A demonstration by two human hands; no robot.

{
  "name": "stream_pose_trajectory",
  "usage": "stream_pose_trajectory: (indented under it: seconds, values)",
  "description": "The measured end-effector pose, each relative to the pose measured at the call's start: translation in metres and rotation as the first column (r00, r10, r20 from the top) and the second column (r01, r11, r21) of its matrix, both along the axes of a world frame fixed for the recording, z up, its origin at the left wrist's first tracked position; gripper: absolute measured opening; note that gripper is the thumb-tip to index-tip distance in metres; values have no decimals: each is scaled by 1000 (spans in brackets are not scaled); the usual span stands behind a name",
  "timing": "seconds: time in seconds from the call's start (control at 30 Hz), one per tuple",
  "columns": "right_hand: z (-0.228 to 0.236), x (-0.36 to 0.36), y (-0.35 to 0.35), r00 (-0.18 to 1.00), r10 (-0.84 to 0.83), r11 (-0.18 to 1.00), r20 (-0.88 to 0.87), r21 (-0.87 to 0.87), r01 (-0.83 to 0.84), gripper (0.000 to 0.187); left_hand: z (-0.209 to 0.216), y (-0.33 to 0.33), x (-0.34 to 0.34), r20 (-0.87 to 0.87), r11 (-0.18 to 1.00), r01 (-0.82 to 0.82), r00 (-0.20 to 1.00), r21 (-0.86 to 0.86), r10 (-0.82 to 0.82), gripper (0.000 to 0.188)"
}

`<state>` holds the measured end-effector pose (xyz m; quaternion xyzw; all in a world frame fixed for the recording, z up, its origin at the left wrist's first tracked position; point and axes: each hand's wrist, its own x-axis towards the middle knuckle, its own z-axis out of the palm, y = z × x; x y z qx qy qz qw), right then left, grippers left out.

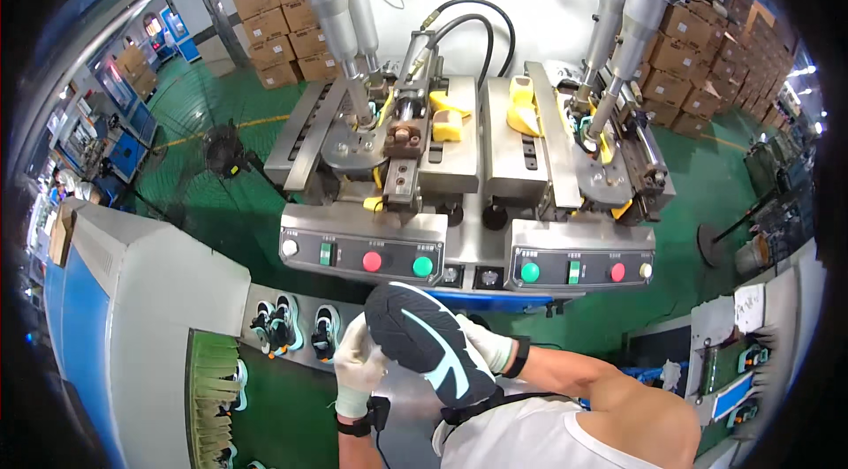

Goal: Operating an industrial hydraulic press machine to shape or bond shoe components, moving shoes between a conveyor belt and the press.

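Note:
A sneaker (415, 336) is held up in front of me, its black sole with pale aqua stripes turned to view. My left hand (360, 359), in a white glove, is closed on the sneaker's left edge. On the other side my right hand (486, 345), also gloved in white, grips it; some of those fingers are hidden behind the shoe. The upper cannot be seen. Just beyond the sneaker stands a two-station metal press (455, 177) with yellow pads (447, 124).
Two button panels, left (362, 259) and right (579, 270), front the press. Several sneakers (284, 323) stand on a ledge at left, beside a machine opening with a strip curtain (212, 381). More shoes (751, 359) sit at right. A floor fan (225, 151) and stacked cartons (680, 63) stand farther off.

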<state>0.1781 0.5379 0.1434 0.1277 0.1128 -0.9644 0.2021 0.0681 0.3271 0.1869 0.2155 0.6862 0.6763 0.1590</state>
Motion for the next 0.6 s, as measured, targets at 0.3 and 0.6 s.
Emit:
stream_pose_trajectory:
  seconds: [0.3,0.6]
  values:
    - [44,-7,130,935,-220,939,-279,200,281,81,-46,73,-11,168,964,-260,950,-52,265,39]
    - [42,-6,148,937,-321,945,-134,15,326,78,-37,100,-20,163,974,-196,963,-118,213,42]
